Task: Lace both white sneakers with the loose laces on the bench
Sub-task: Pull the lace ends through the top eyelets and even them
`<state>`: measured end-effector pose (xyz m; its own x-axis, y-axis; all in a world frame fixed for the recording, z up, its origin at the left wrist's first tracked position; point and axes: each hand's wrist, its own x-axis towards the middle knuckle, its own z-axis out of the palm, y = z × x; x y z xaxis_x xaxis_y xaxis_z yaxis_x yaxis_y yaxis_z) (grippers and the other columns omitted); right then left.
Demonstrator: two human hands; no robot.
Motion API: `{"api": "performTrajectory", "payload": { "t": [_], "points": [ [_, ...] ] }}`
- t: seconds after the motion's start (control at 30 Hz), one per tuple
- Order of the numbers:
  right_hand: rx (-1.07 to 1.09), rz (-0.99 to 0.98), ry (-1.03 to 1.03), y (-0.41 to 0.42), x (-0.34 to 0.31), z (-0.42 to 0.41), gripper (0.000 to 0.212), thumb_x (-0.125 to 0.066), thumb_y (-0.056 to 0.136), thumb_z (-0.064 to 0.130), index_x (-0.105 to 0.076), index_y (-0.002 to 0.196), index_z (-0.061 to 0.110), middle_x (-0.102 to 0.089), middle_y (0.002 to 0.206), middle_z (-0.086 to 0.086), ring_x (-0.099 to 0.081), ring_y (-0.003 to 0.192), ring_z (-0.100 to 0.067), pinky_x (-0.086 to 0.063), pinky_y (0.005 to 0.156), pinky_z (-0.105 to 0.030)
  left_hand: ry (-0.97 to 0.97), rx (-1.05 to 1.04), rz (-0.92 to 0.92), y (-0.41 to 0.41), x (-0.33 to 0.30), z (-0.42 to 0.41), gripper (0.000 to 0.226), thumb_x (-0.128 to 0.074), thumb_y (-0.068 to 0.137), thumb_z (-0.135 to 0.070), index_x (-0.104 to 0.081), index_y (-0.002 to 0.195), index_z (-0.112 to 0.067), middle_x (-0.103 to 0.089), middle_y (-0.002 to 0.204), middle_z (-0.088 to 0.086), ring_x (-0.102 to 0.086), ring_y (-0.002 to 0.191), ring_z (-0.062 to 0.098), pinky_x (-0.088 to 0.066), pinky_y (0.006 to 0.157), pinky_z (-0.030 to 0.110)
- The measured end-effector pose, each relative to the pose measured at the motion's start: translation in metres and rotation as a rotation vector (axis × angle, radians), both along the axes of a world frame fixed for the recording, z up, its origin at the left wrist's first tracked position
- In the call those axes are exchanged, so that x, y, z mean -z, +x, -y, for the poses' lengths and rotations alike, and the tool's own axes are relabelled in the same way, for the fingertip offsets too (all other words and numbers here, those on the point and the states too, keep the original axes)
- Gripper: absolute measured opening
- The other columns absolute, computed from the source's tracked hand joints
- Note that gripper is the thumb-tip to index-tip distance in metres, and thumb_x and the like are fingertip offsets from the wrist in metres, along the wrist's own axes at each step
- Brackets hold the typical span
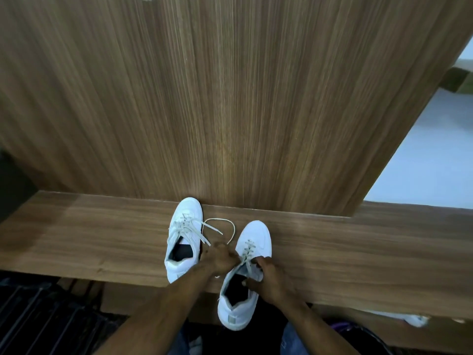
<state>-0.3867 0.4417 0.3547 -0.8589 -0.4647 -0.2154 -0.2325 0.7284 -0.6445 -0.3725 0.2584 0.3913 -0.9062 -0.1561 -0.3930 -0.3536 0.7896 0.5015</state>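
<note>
Two white sneakers stand on the wooden bench (358,247), toes pointing at the back panel. The left sneaker (184,234) has its lace threaded loosely, with ends trailing to the right. The right sneaker (245,272) hangs its heel over the bench's front edge and is laced along its lower eyelets. A loose loop of white lace (225,224) lies between the shoes. My left hand (219,257) is closed on that lace beside the right sneaker. My right hand (268,278) grips the right sneaker's side and tongue area.
A tall wooden panel (230,98) rises right behind the bench. Another white shoe (412,319) lies under the bench at the right. Dark slatted racks (38,316) sit below at the left. Pale floor (422,162) shows at the right.
</note>
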Motion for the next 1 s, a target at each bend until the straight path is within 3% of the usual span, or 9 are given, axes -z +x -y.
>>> {"api": "performTrajectory", "payload": {
  "t": [0.1,0.2,0.27,0.43,0.53,0.63,0.73,0.83,1.0],
  "points": [
    [0.003,0.012,-0.017,0.001,0.002,-0.001,0.06,-0.071,0.07,0.054,-0.054,0.121,0.027,-0.055,0.116,0.005,-0.058,0.105,-0.015,-0.048,0.088,-0.032,0.075,-0.02,0.065,-0.004,0.002,-0.003,0.039,-0.054,0.082,-0.036,-0.065,0.082,0.002,-0.066,0.092,0.027,-0.065,0.09,0.041,-0.055,0.08,0.044],
    [-0.011,0.039,-0.029,-0.001,0.002,-0.002,0.062,-0.074,0.071,0.05,-0.054,0.124,0.026,-0.055,0.116,0.005,-0.057,0.107,-0.015,-0.047,0.088,-0.029,0.155,-0.044,0.123,-0.009,-0.006,-0.001,0.031,-0.057,0.086,-0.025,-0.057,0.061,-0.007,-0.059,0.064,0.012,-0.063,0.072,0.031,-0.051,0.069,0.033],
    [0.002,0.112,-0.063,-0.005,0.001,-0.001,0.062,-0.078,0.07,0.045,-0.056,0.123,0.024,-0.054,0.112,0.006,-0.057,0.104,-0.013,-0.045,0.082,-0.023,0.254,-0.098,0.135,-0.016,-0.014,0.002,0.031,-0.059,0.087,-0.025,-0.058,0.061,-0.009,-0.061,0.065,0.01,-0.058,0.06,0.02,-0.047,0.061,0.026],
    [0.186,0.166,-0.4,-0.023,-0.025,0.011,0.033,-0.078,0.074,0.014,-0.059,0.1,0.023,-0.057,0.089,0.006,-0.059,0.093,-0.023,-0.047,0.08,-0.023,0.468,-0.092,-0.063,-0.028,-0.07,0.004,0.031,-0.053,0.096,-0.033,-0.058,0.072,-0.014,-0.057,0.076,0.007,-0.053,0.074,0.016,-0.043,0.074,0.029],
    [0.191,0.086,-0.547,-0.035,-0.073,0.023,0.024,-0.075,0.081,0.011,-0.06,0.097,0.021,-0.061,0.083,0.012,-0.061,0.081,-0.008,-0.049,0.073,-0.018,0.555,-0.022,-0.157,-0.04,-0.112,0.001,0.03,-0.055,0.096,-0.036,-0.06,0.075,-0.015,-0.059,0.072,-0.001,-0.054,0.066,0.005,-0.043,0.07,0.018],
    [0.195,0.045,-0.666,-0.04,-0.107,0.034,0.009,-0.071,0.084,0.013,-0.065,0.084,0.02,-0.065,0.073,0.006,-0.063,0.067,-0.009,-0.049,0.063,-0.022,0.633,0.021,-0.233,-0.047,-0.133,-0.003,0.028,-0.061,0.093,-0.03,-0.06,0.071,-0.012,-0.063,0.076,0.008,-0.059,0.073,0.015,-0.048,0.074,0.024],
    [0.361,0.083,-0.715,-0.047,-0.111,0.034,0.018,-0.062,0.09,0.014,-0.064,0.072,0.013,-0.065,0.068,-0.007,-0.063,0.06,-0.017,-0.05,0.058,-0.03,0.62,0.03,-0.269,-0.048,-0.134,0.004,0.03,-0.066,0.09,-0.031,-0.06,0.066,-0.014,-0.068,0.074,0.009,-0.064,0.076,0.018,-0.048,0.082,0.024],
    [0.643,0.285,-0.837,-0.054,-0.097,0.015,0.018,-0.059,0.091,0.011,-0.062,0.073,0.012,-0.062,0.069,-0.011,-0.059,0.054,-0.015,-0.051,0.055,-0.03,0.553,-0.034,-0.255,-0.04,-0.12,0.024,0.031,-0.063,0.091,-0.035,-0.059,0.068,-0.014,-0.061,0.061,-0.006,-0.052,0.063,0.005,-0.039,0.067,0.015],
    [0.961,0.474,-0.772,-0.053,-0.056,-0.027,0.012,-0.061,0.09,0.009,-0.058,0.078,0.011,-0.053,0.065,-0.004,-0.047,0.052,-0.014,-0.052,0.053,-0.029,0.516,-0.156,-0.267,-0.025,-0.079,0.061,0.031,-0.067,0.089,-0.031,-0.059,0.065,-0.013,-0.064,0.06,0.003,-0.055,0.068,0.017,-0.048,0.081,0.039]
  ]
}}
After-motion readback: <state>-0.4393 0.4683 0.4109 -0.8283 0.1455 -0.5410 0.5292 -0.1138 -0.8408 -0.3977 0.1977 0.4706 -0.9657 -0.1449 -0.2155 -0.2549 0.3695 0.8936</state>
